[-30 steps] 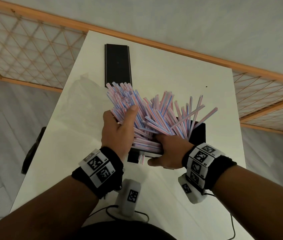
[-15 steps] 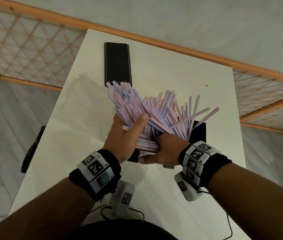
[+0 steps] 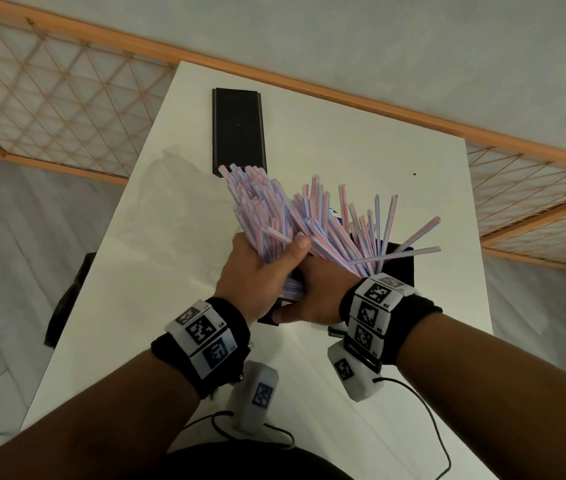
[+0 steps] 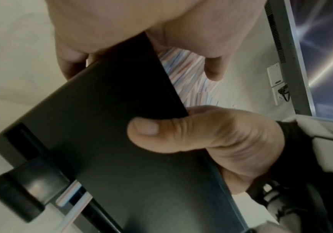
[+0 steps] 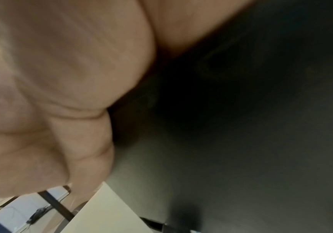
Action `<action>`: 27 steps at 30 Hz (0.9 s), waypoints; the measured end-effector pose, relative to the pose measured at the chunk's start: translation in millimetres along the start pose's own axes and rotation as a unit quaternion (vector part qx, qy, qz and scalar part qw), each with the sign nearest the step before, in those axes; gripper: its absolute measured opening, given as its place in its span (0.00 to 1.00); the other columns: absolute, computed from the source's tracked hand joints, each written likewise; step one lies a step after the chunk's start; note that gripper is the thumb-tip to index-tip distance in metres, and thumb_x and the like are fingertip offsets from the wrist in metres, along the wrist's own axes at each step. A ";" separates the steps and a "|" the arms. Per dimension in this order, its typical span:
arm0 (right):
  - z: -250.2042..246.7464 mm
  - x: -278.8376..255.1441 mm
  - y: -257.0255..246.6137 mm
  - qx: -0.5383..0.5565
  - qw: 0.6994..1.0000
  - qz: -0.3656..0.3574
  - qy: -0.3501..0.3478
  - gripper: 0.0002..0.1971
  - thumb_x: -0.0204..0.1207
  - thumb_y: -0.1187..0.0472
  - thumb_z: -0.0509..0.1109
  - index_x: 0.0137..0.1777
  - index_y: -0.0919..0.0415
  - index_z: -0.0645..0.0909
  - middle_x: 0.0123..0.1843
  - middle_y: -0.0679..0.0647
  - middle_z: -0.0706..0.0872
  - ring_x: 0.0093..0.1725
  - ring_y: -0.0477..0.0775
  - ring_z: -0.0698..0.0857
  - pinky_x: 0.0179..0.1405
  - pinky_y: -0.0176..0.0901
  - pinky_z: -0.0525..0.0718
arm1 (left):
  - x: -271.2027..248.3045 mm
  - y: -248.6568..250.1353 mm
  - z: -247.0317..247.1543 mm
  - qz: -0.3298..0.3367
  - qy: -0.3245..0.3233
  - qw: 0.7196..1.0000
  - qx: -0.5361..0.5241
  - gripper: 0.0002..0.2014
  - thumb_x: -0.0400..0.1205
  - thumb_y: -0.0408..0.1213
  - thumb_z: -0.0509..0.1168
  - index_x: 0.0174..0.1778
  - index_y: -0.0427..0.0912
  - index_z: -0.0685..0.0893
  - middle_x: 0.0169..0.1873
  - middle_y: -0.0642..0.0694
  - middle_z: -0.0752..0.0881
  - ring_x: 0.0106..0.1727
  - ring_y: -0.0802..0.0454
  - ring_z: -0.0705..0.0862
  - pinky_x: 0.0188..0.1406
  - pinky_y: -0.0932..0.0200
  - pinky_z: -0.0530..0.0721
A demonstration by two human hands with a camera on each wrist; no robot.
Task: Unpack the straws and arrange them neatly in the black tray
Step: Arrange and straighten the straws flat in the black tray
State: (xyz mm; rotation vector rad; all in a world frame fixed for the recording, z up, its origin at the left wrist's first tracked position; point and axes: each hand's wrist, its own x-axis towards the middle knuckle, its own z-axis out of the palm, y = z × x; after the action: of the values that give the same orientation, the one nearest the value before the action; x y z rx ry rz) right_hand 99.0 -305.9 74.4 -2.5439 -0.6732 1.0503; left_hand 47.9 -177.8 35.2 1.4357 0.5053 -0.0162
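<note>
The left hand (image 3: 257,275) has closed round a thick sheaf of straws (image 3: 274,216), thumb over the top and fingers (image 4: 70,63) curled beneath, where a second ago it lay more loosely against the side of the heap; the sheaf now stands up steeper and tighter, leaning away toward the far left. The right hand (image 3: 312,299) has shifted little: it grips the near end of the tray (image 3: 403,268), thumb (image 4: 161,134) pressed on the dark underside as the left wrist view shows, so the tray looks lifted or tipped off the counter (image 3: 344,150) rather than lying flat. The rest of the straws still fan out loosely to the right, several sticking well past the tray's far edge, and a couple poke from beneath it near the wrist. A second black piece (image 3: 238,128), perhaps a lid or another tray, lies flat farther back on the counter, with a crumpled clear wrapper (image 3: 174,188) just left of it. Gathering the sheaf suggests the unpacking is done and the squaring-up has begun, but only part of the heap is under control. The likely next need is to align this handful lengthwise with the tray and lay it down; the splayed strays on the right could slide off if the tray tilts more.
</note>
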 end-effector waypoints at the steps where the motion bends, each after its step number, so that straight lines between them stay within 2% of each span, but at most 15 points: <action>1: 2.7 1.9 -1.2 0.001 1.000 -0.011 0.009 0.43 0.50 0.29 0.71 0.68 0.44 0.75 0.59 0.44 0.86 0.57 0.53 0.85 0.60 0.54 0.85 | 0.1 -0.4 -0.2 0.005 -0.001 1.000 0.004 0.49 0.64 0.75 0.78 0.75 0.50 0.77 0.66 0.52 0.88 0.66 0.53 0.89 0.66 0.44 0.87; 4: 8.0 6.4 0.0 -0.012 0.999 -0.046 0.021 0.52 0.51 0.26 0.68 0.79 0.42 0.66 0.73 0.44 0.80 0.72 0.55 0.78 0.73 0.57 0.76 | -2.6 1.7 0.2 0.020 0.013 1.000 0.019 0.50 0.61 0.76 0.78 0.74 0.49 0.79 0.64 0.52 0.90 0.63 0.54 0.90 0.64 0.46 0.89; 7: 2.3 2.1 -1.9 0.017 0.998 -0.046 0.032 0.49 0.55 0.28 0.76 0.78 0.43 0.70 0.72 0.43 0.81 0.72 0.51 0.78 0.76 0.50 0.74 | -5.7 9.8 -2.2 0.046 0.050 0.997 0.032 0.49 0.60 0.77 0.77 0.71 0.49 0.81 0.61 0.54 0.90 0.61 0.55 0.90 0.62 0.47 0.89; 9: -1.9 -2.1 -1.0 0.037 0.996 -0.059 0.054 0.46 0.55 0.28 0.77 0.74 0.43 0.74 0.68 0.43 0.83 0.68 0.48 0.80 0.72 0.46 0.77 | -7.3 16.4 -3.1 0.061 0.066 0.995 0.042 0.45 0.63 0.74 0.77 0.71 0.50 0.81 0.61 0.56 0.90 0.61 0.58 0.90 0.63 0.49 0.89; 11: -4.8 -6.7 -0.6 0.035 0.995 -0.060 0.072 0.42 0.57 0.28 0.76 0.71 0.44 0.77 0.61 0.40 0.85 0.61 0.46 0.84 0.61 0.40 0.80 | -7.8 18.5 -3.5 0.068 0.073 0.992 0.077 0.44 0.61 0.72 0.77 0.69 0.52 0.80 0.59 0.57 0.90 0.60 0.60 0.89 0.62 0.52 0.88; 13: -4.6 -10.9 1.6 0.002 0.996 -0.038 0.084 0.33 0.64 0.32 0.77 0.67 0.47 0.80 0.52 0.39 0.83 0.54 0.45 0.84 0.52 0.36 0.76 | -6.9 14.1 -2.1 0.055 0.076 0.989 0.117 0.45 0.57 0.72 0.78 0.69 0.53 0.81 0.58 0.59 0.89 0.58 0.60 0.89 0.61 0.51 0.89; 15: -3.7 -16.6 3.3 -0.006 0.997 -0.025 0.078 0.33 0.65 0.30 0.75 0.66 0.47 0.79 0.53 0.42 0.85 0.55 0.49 0.85 0.52 0.39 0.79 | -6.6 8.2 -2.1 0.033 0.080 0.987 0.133 0.46 0.55 0.71 0.79 0.69 0.54 0.80 0.58 0.60 0.89 0.57 0.60 0.89 0.59 0.53 0.88; 17: -3.8 -26.3 6.8 -0.003 0.997 -0.033 0.075 0.37 0.64 0.28 0.75 0.69 0.48 0.76 0.58 0.46 0.86 0.56 0.50 0.85 0.57 0.43 0.83 | -6.6 5.1 -2.8 0.030 0.071 0.992 0.099 0.46 0.58 0.71 0.81 0.70 0.53 0.81 0.59 0.57 0.90 0.59 0.58 0.90 0.60 0.49 0.90; 19: -6.5 -38.1 12.4 -0.005 0.994 -0.041 0.100 0.37 0.65 0.30 0.76 0.68 0.52 0.76 0.56 0.48 0.85 0.53 0.52 0.85 0.53 0.46 0.83 | -6.7 5.5 -4.7 0.035 0.061 0.997 0.026 0.44 0.63 0.69 0.82 0.69 0.46 0.83 0.58 0.50 0.92 0.59 0.51 0.92 0.59 0.43 0.91; 21: -8.5 -49.7 20.5 -0.027 0.989 -0.035 0.143 0.31 0.67 0.35 0.77 0.62 0.55 0.77 0.50 0.47 0.83 0.47 0.53 0.82 0.45 0.44 0.79 | -7.1 8.3 -8.4 0.031 0.065 0.997 0.004 0.38 0.67 0.66 0.80 0.65 0.43 0.84 0.55 0.47 0.93 0.56 0.48 0.93 0.57 0.39 0.91; 23: -7.3 -59.7 26.5 -0.050 0.982 -0.031 0.179 0.26 0.67 0.37 0.77 0.54 0.55 0.78 0.44 0.46 0.78 0.42 0.52 0.77 0.41 0.43 0.73 | -5.8 8.0 -11.5 0.037 0.065 0.996 0.050 0.35 0.68 0.66 0.77 0.62 0.45 0.86 0.52 0.50 0.93 0.55 0.52 0.92 0.57 0.40 0.91; 25: -5.1 -64.3 30.4 -0.059 0.978 -0.039 0.195 0.24 0.67 0.35 0.74 0.47 0.54 0.77 0.40 0.46 0.77 0.38 0.52 0.76 0.38 0.45 0.74 | -3.8 5.6 -14.1 0.038 0.055 0.993 0.093 0.35 0.67 0.68 0.76 0.63 0.49 0.86 0.54 0.55 0.92 0.56 0.56 0.91 0.59 0.43 0.90; 27: -5.1 -63.9 31.1 -0.066 0.984 -0.045 0.162 0.23 0.67 0.34 0.72 0.48 0.54 0.80 0.41 0.48 0.82 0.41 0.53 0.80 0.42 0.45 0.78 | -0.5 1.9 -14.7 0.024 0.041 0.993 0.109 0.37 0.66 0.70 0.75 0.67 0.53 0.84 0.58 0.58 0.91 0.60 0.59 0.90 0.63 0.44 0.89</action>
State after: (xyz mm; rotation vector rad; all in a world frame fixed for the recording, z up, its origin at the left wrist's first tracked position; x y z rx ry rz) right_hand 72.5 -366.5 101.0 -2.6820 -0.7768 0.5581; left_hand 43.3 -163.8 36.5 1.6668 0.5484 0.0280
